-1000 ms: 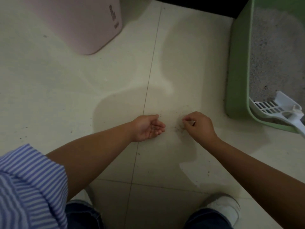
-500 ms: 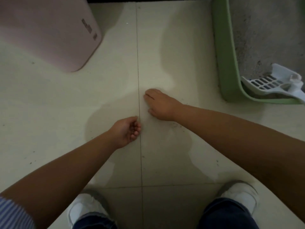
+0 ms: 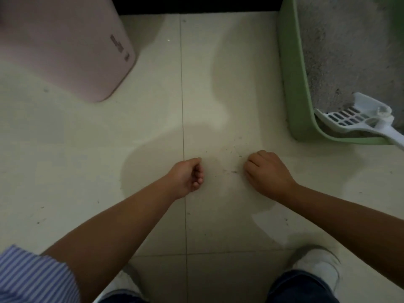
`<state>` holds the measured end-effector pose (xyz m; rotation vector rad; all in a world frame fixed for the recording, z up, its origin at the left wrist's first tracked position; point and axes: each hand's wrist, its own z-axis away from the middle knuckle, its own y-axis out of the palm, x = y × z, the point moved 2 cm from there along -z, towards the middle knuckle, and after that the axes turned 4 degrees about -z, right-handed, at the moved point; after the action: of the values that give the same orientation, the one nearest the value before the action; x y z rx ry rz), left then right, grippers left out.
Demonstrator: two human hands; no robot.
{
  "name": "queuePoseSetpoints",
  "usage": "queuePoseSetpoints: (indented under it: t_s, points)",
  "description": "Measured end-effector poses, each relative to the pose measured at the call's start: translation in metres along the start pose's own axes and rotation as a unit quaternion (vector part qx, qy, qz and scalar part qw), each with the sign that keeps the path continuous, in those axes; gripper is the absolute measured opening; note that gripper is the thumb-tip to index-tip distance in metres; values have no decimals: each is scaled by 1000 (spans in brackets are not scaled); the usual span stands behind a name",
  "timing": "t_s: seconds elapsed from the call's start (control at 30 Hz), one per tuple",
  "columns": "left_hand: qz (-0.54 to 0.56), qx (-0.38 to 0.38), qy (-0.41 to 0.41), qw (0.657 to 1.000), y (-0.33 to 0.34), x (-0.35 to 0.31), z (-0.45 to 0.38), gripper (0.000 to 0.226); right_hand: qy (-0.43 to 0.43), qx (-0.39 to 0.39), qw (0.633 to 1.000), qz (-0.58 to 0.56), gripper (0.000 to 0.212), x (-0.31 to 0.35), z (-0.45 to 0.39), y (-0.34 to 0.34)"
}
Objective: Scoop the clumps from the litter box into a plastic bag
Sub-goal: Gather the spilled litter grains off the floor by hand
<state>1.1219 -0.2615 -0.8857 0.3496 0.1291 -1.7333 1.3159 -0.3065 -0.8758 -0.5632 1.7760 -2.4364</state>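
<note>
The green litter box [image 3: 292, 84] stands at the upper right, filled with grey litter [image 3: 349, 51]. A white slotted scoop [image 3: 354, 121] lies in its near corner, with the handle sticking out over the rim. Both my hands are low on the tiled floor in front of the box. My left hand [image 3: 188, 176] lies on its side with the fingers curled in toward the palm, and I see nothing in it. My right hand [image 3: 267, 173] is knuckles-up with its fingers bent under. Scattered litter grains [image 3: 235, 171] lie on the tile between them. No plastic bag is in view.
A pink rounded bin [image 3: 65, 47] stands on the floor at the upper left. My white shoes [image 3: 317, 265] are at the bottom edge, and a striped sleeve [image 3: 32, 278] is at the lower left. A dark gap runs along the top edge.
My right hand has drawn back to the right from the tile seam and curled its fingers. My left hand has stayed by the seam with its fingers curled tighter. The view has shifted.
</note>
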Motion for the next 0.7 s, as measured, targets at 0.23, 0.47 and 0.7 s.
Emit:
queuePoseSetpoints:
  t_s: [0.23,0.47,0.7]
  points:
    - [16,28,5,999,25,-5,3,43,110,14,992,-59,21,1,-17,-5]
    - [37,26,4,999,24,-8,4,41,67,100,989,-82,35,-1,9,16]
    - [18,12,1,1000,17,-10,2,41,20,103,992,-72,24,-5,9,10]
